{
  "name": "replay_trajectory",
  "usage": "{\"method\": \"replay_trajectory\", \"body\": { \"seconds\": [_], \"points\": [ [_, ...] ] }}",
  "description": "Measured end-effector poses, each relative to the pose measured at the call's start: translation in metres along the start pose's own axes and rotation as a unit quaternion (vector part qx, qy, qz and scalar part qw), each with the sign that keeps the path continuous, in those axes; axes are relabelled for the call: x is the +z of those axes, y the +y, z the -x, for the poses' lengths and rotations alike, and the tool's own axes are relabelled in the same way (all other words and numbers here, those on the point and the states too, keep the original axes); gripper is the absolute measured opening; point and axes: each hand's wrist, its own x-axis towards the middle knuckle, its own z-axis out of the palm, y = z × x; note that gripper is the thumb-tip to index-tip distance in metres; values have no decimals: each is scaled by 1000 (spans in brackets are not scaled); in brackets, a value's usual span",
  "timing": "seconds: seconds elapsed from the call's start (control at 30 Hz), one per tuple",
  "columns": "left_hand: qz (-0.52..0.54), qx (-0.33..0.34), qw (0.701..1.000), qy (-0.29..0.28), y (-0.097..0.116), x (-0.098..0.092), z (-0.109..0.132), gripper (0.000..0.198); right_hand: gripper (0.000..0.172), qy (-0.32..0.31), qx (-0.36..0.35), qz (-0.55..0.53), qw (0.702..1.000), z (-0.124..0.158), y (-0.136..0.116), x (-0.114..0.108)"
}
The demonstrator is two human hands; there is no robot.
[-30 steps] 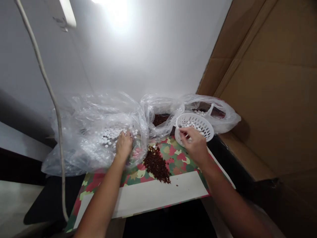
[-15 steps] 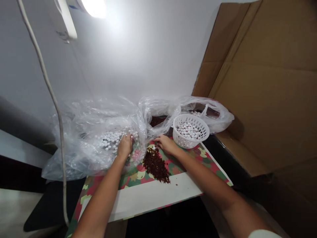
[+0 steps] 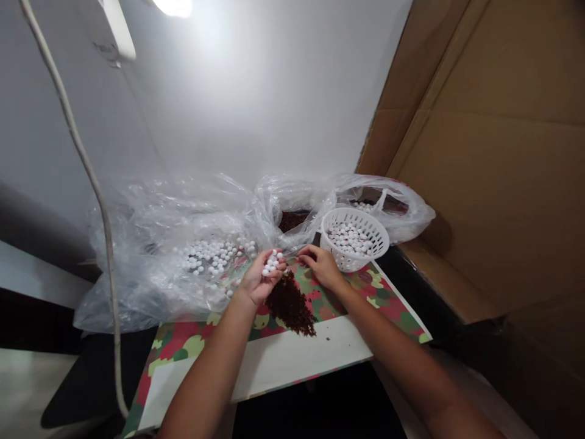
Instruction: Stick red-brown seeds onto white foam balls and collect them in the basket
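Note:
My left hand (image 3: 254, 283) is palm up and cupped around a handful of small white balls (image 3: 271, 264). It hovers at the upper edge of a heap of dark red-brown flakes (image 3: 292, 306) on the table. My right hand (image 3: 322, 266) is just to its right, fingers bent together; whether they hold anything is too small to see. Beside the right hand stands a white slotted plastic basket (image 3: 380, 245) with many white balls in it. More loose white balls (image 3: 216, 256) lie in the open clear plastic bag (image 3: 137, 256) at left.
Behind the hands, another clear bag (image 3: 270, 198) contains dark flakes, and a bag (image 3: 418, 213) at right holds more white balls. A patterned sheet (image 3: 183, 341) covers the table. Tall cardboard (image 3: 493, 152) stands at right; a white cable (image 3: 103, 207) hangs at left.
My left hand has come out of the bag to the right, turned palm up with white balls in it. My right hand has shifted slightly right, its fingers more curled.

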Motion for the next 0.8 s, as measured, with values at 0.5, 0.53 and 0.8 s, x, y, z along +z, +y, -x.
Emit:
{"method": "replay_trajectory", "body": {
  "seconds": [0.5,0.53,0.8],
  "points": [
    [-233,100,967,-1,-37,-21,-24,32,27,-9,34,-243,969,18,-8,6],
    [-239,102,966,3,-38,-21,-24,32,26,-15,34,-246,969,17,-7,6],
    [-291,121,949,26,-42,-19,-26,37,24,-23,42,-240,970,17,-7,6]
  ]
}}
